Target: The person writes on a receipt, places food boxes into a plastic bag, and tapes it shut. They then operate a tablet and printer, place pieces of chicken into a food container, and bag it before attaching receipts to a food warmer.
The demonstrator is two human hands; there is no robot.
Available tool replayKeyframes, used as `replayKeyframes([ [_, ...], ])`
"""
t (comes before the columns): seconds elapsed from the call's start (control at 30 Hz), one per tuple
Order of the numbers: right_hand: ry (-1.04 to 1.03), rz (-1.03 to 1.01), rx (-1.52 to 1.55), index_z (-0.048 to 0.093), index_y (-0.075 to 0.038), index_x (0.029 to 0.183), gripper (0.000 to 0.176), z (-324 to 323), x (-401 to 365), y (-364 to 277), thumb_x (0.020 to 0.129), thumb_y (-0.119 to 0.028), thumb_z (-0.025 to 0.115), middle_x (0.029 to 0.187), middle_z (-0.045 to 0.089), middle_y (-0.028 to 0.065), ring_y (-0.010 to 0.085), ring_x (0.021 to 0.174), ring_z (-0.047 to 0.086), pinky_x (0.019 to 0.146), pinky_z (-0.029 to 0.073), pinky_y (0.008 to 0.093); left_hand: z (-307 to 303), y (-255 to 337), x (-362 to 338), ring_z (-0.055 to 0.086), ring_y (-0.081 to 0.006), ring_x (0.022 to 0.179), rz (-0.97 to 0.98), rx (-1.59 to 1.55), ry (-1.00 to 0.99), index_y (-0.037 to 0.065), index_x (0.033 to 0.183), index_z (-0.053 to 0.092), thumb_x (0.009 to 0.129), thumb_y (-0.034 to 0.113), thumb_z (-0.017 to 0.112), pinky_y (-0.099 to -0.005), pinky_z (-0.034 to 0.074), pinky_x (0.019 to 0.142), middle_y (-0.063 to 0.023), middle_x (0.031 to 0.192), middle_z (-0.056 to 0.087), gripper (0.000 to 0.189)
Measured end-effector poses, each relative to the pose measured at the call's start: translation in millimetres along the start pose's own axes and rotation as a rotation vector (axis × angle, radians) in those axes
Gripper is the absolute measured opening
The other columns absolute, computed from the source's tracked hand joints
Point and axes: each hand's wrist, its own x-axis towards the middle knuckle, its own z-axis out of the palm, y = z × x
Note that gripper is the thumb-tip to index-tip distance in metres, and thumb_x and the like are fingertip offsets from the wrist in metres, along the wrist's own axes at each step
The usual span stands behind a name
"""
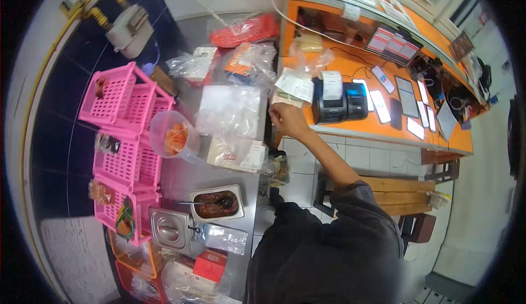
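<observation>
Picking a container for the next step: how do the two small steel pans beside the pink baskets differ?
The open pan has no lid and shows dark reddish sauce; the lidded pan is covered, contents hidden. A spoon rests in the open pan, handle over the rim; the lidded pan bears only its lid's handle. Both are small rectangular steel pans, side by side on the steel table.

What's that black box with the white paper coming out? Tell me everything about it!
It is a small black printer, boxy, seemingly plastic. A white paper strip sticks out of its top. It sits on the orange counter, near the front edge. Phones lie flat on one side of it. On the other side a hand is close by, at some white slips, seemingly not touching the printer.
</observation>
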Motion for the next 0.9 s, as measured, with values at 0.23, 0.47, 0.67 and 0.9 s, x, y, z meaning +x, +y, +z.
replayKeyframes([
  [0.23, 0.001, 0.03, -0.118, 0.071, -0.005, 0.097, 0.02, -31.2, -19.5, 20.1, 0.087, -0.022, 0.068, 0.082, 0.071, 0.0153, 0.0294, 0.07, 0.069, 0.065, 0.054, 0.0394, -16.7, 0.6, -10.7, 0.064, -0.0334, 0.098, -0.044, -0.074, 0.037, 0.008, 0.124, 0.061, 0.089, 0.029, 0.067, -0.0543, 0.05, 0.083, -0.0162, 0.109, 0.065, 0.041],
  [0.47, 0.007, 0.09, 0.038, 0.069, 0.001, 0.092, 0.017, -29.4, -15.1, 14.0, 0.082, -0.013, 0.07, 0.074, 0.069, 0.0135, 0.0236, 0.064, 0.067, 0.06, 0.052, 0.0357, -70.6, -43.3, -34.3, 0.065, -0.0326, 0.097, -0.142, -0.189, 0.121, 0.008, 0.122, 0.061, 0.09, 0.029, 0.066, -0.053, 0.05, 0.082, -0.0156, 0.106, 0.066, 0.039],
  [0.67, -0.028, 0.006, 0.248, 0.067, 0.004, 0.092, 0.01, -39.4, -20.0, -31.6, 0.089, -0.006, 0.065, 0.078, 0.069, 0.0113, 0.0141, 0.066, 0.064, 0.059, 0.05, 0.0266, -122.1, -85.5, -50.8, 0.065, -0.0319, 0.096, -0.205, -0.271, 0.152, 0.007, 0.12, 0.061, 0.09, 0.03, 0.065, -0.0519, 0.05, 0.081, -0.0151, 0.105, 0.066, 0.038],
  [0.9, -0.258, -0.695, 0.889, 0.065, -0.002, 0.096, 0.007, -150.7, -92.5, -204.1, 0.094, -0.007, 0.06, 0.084, 0.065, 0.0073, 0.0156, 0.065, 0.059, 0.061, 0.048, 0.0277, -132.4, -88.9, -50.1, 0.065, -0.031, 0.095, -0.217, -0.331, 0.146, 0.006, 0.118, 0.061, 0.09, 0.03, 0.064, -0.0505, 0.051, 0.08, -0.0146, 0.103, 0.066, 0.037],
])
